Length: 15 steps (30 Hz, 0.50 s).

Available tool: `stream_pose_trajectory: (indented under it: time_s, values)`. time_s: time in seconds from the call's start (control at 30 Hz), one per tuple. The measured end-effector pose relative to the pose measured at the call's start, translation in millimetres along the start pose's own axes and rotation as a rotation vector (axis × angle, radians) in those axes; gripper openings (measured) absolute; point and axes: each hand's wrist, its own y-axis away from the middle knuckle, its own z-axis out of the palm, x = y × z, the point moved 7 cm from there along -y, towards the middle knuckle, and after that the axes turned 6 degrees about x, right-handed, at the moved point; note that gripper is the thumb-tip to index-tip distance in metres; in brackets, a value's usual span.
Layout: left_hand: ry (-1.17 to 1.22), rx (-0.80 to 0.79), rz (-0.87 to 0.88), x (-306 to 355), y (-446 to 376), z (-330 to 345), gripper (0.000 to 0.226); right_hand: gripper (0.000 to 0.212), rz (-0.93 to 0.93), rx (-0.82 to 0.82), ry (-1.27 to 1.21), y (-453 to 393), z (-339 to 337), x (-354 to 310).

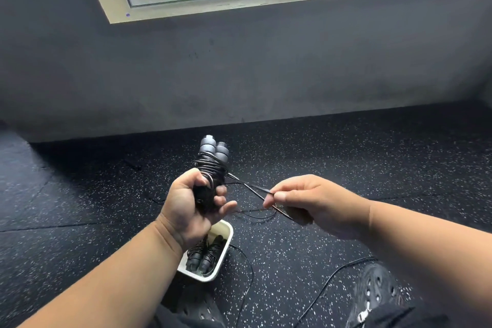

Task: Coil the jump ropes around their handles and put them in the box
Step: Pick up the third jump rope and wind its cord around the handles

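My left hand (197, 201) grips a pair of dark jump rope handles (214, 153) held upright side by side, their grey ends pointing up. Several turns of thin black rope (210, 168) are wound round the handles just above my fingers. My right hand (300, 198) pinches the loose rope (253, 189) between thumb and fingers, to the right of the handles. More loose rope trails down to the floor. A white box (226, 242) sits on the floor below my left hand, with a coiled jump rope (203, 254) lying inside it.
The floor (346, 168) is black rubber with white speckles. A grey wall (266, 74) under a window stands beyond. Loose rope (327, 281) runs across the floor at lower right, near my black perforated shoes (378, 290).
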Motion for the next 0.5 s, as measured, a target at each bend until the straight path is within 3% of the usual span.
stream_pose_trajectory:
  time_s: [0.1,0.33,0.5]
  values:
    - [0.000,-0.013,-0.019,-1,6,4,0.031,0.021,0.092,-0.023,-0.171,0,-5,-14]
    - [-0.032,-0.049,-0.037,-12,9,12,0.040,0.020,0.261,0.012,0.530,2,-21,-10]
    - [0.004,-0.015,-0.017,-4,3,8,0.043,0.022,0.207,-0.128,0.671,8,-6,-20]
